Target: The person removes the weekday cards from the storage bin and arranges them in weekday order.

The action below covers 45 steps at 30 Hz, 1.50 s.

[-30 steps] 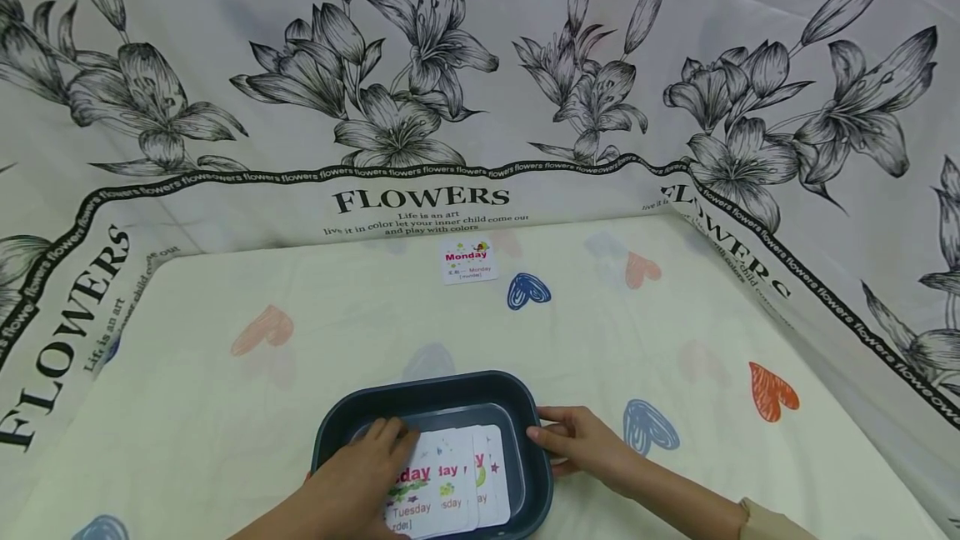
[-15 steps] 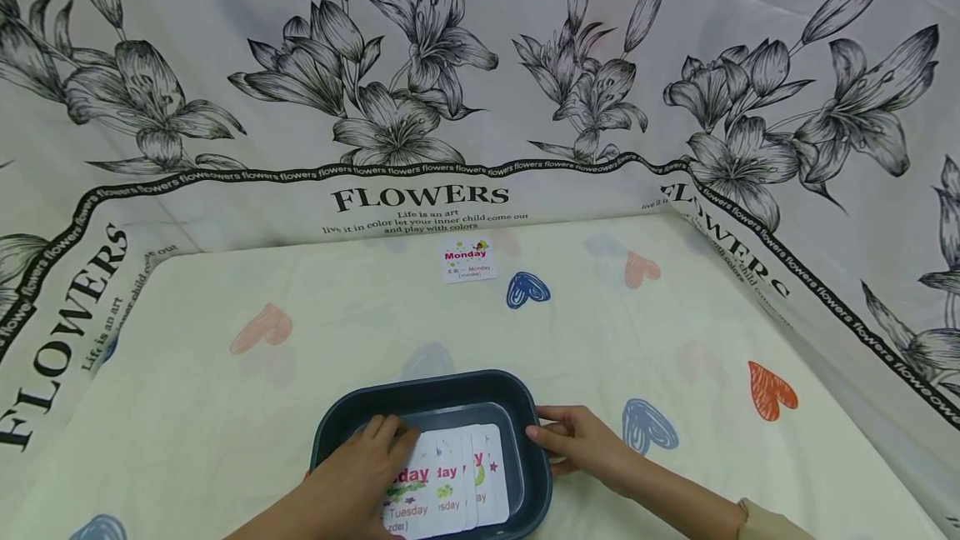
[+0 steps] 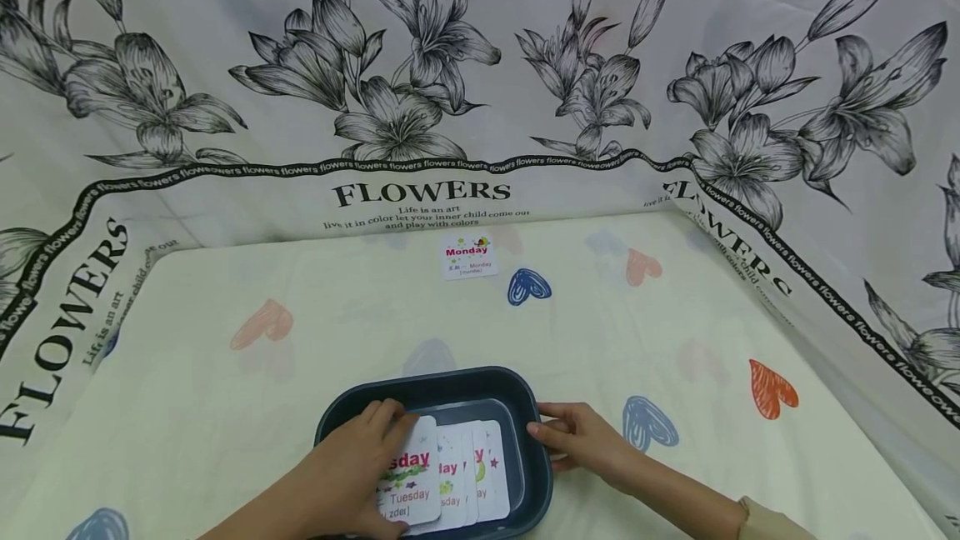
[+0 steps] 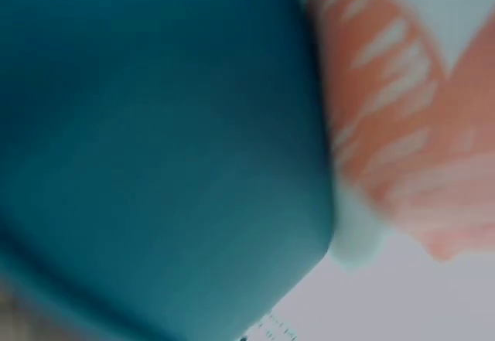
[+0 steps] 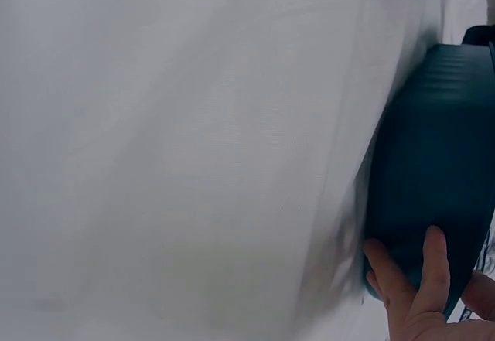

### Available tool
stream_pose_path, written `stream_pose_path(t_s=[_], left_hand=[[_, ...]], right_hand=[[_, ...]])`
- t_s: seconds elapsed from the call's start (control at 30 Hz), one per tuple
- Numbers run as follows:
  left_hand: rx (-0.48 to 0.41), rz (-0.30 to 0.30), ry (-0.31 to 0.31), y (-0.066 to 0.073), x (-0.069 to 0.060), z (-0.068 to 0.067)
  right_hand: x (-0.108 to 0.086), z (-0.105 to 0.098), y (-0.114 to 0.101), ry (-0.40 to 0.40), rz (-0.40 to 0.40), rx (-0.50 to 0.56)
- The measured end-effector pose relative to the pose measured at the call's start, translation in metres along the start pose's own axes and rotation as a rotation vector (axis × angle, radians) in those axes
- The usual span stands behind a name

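Note:
A dark blue tray (image 3: pixel 480 383) stands at the near side of the cloth, with several weekday cards (image 3: pixel 491 473) overlapping in it. My left hand (image 3: pixel 348 465) reaches over the tray's left side and grips the Tuesday card (image 3: pixel 408 473) by its edges, fingers at the top and thumb at the bottom. That card's left part is hidden under the hand. At the tray's right wall my right hand (image 3: pixel 585 444) holds the rim, thumb on top. The right wrist view shows its fingers (image 5: pixel 435 267) against the tray's outer wall (image 5: pixel 433 163). Only the tray's wall (image 4: pixel 170 148) fills the left wrist view.
A Monday card (image 3: pixel 469 257) lies face up near the far edge of the pale cloth (image 3: pixel 337 315) printed with hearts. A hanging fabric (image 3: pixel 510 123) with black flowers stands behind and along both sides.
My left hand has shifted slightly up and left, and the Tuesday card has risen a little away from the other cards. My right hand stays at the tray's wall.

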<state>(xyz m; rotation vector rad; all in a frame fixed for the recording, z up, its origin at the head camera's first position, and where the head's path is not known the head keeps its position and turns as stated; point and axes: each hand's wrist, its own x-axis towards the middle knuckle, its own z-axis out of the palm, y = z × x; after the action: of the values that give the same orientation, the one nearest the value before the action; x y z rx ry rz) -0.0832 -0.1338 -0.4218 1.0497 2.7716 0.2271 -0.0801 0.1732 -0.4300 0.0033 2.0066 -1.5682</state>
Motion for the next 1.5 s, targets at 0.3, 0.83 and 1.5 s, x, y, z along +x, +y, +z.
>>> stream_pose_path(t_s=[0.3, 0.83, 1.5], left_hand=[[0.005, -0.023, 0.085, -0.008, 0.005, -0.044], [0.03, -0.067, 0.094, -0.051, 0.04, -0.084], [0.064, -0.141, 0.0, -0.121, 0.101, -0.103]], right_hand=[[0.0, -0.003, 0.0, -0.02, -0.029, 0.022], [0.002, -0.001, 0.003, -0.023, -0.025, 0.029], [0.0, 0.0, 0.002, 0.0, -0.019, 0.017]])
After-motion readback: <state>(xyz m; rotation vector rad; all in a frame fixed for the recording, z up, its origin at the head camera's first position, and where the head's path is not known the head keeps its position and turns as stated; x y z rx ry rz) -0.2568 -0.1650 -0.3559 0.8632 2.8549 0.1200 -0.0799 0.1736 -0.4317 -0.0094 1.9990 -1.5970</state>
